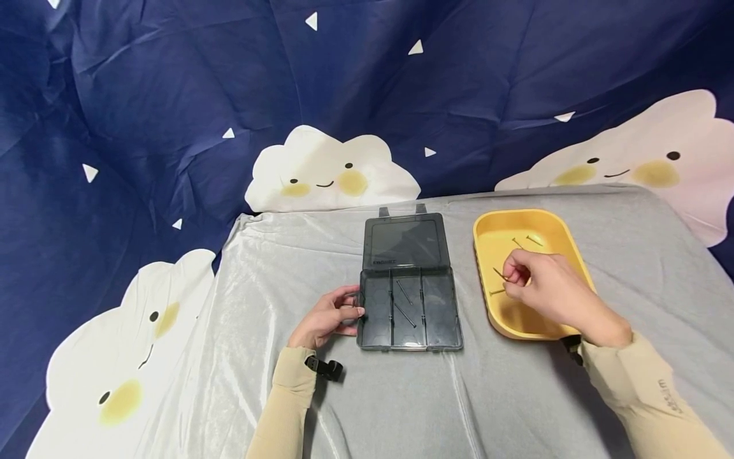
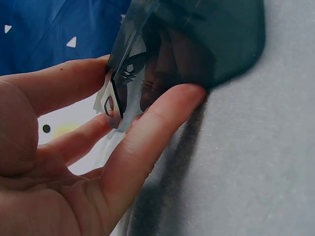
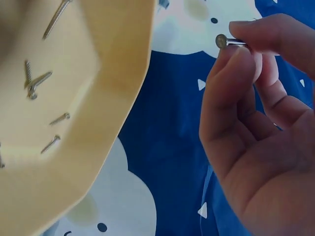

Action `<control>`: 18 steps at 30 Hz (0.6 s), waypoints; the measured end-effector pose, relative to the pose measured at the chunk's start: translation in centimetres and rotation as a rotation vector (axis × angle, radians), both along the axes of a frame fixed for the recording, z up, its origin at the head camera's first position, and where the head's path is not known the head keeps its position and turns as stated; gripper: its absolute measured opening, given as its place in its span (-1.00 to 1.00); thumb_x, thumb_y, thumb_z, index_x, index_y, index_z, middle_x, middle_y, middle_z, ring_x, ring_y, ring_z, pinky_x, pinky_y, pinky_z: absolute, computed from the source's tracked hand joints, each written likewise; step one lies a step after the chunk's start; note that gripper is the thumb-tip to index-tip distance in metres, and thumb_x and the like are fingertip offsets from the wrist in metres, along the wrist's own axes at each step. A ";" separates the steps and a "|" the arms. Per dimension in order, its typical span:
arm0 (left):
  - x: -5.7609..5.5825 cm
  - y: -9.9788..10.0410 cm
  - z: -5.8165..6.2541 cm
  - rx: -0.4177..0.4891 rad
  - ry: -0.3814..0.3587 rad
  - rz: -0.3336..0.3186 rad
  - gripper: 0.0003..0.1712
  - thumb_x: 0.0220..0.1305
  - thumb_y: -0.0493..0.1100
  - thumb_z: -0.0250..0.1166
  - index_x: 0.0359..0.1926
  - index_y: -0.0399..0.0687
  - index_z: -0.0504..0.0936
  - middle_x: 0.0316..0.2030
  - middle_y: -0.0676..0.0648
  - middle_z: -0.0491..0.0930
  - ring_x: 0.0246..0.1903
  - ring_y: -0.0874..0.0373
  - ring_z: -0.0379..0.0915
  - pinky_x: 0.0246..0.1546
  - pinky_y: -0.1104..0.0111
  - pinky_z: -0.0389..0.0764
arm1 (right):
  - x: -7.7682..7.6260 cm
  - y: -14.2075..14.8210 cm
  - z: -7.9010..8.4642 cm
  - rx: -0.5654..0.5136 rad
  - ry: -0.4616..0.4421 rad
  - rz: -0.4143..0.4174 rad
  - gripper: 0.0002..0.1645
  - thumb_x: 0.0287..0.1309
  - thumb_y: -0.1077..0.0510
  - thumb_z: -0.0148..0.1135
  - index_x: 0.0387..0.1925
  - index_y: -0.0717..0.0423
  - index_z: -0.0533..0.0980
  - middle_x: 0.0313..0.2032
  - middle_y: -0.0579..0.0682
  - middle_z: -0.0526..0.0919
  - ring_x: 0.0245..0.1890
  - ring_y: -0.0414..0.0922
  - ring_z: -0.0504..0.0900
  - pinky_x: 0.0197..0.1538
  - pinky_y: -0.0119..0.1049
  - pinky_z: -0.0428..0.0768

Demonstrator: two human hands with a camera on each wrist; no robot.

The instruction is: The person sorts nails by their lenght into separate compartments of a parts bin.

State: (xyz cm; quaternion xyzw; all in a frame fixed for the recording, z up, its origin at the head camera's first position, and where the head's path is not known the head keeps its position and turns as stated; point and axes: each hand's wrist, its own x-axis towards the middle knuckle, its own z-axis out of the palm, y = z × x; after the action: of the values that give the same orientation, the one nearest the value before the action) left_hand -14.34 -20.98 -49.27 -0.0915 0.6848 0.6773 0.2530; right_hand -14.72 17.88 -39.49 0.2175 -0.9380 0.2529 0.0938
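A dark see-through compartment box [image 1: 377,331] lies with its lid [image 1: 406,241] swung back, and two long screws [image 1: 404,313] lie in its middle compartment. My left hand [image 1: 328,317] holds the box by its left side, the thumb and fingers on either face of the edge in the left wrist view. Over the yellow tray [image 1: 518,328], my right hand [image 1: 550,287] pinches a screw between thumb and forefinger. The round head of that screw [image 3: 222,41] shows at the fingertips in the right wrist view. Several loose screws [image 3: 60,119] lie on the tray floor.
A grey cloth [image 1: 395,408] covers the table under the box and tray. Behind it hangs a dark blue curtain [image 1: 355,76] with cloud faces and small white triangles. The tray's raised wall stands between its screws and the box.
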 end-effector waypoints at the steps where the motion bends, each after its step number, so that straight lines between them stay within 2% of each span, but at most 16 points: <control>1: 0.0 0.0 0.0 0.000 0.000 -0.001 -0.26 0.18 -0.43 0.28 0.37 -0.03 0.32 -0.07 -0.10 0.33 -0.26 0.16 0.54 -0.46 0.36 0.76 | 0.0 -0.2 0.0 -0.006 -0.004 0.001 -0.75 -0.21 0.31 0.30 -0.55 -0.09 0.45 -0.62 -0.28 0.46 -0.56 -0.36 0.38 -0.47 -0.51 0.36; 9: 0.0 -0.1 -0.1 -0.008 -0.001 -0.004 -0.26 0.19 -0.41 0.28 0.38 -0.01 0.32 -0.05 -0.10 0.33 -0.25 0.17 0.53 -0.46 0.37 0.76 | 0.2 -1.8 -0.3 -0.080 -0.069 0.016 -0.78 -0.14 0.32 0.31 -0.51 -0.02 0.46 -0.58 -0.20 0.50 -0.52 -0.30 0.44 -0.46 -0.51 0.43; 18: 0.0 0.0 -0.1 -0.006 0.006 -0.011 -0.25 0.19 -0.40 0.29 0.39 -0.04 0.29 -0.03 -0.12 0.32 -0.25 0.17 0.53 -0.45 0.37 0.76 | 0.6 -3.7 -0.8 -0.273 -0.101 0.033 -0.83 0.00 0.33 0.36 -0.45 0.05 0.52 -0.54 -0.15 0.55 -0.50 -0.36 0.46 -0.48 -0.60 0.46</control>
State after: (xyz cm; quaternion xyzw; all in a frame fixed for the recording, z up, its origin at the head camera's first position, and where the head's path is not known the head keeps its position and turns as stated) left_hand -14.39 -20.99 -49.38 -0.0863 0.6881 0.6740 0.2546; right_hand -14.10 14.17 -40.26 0.2053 -0.8948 0.3901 0.0710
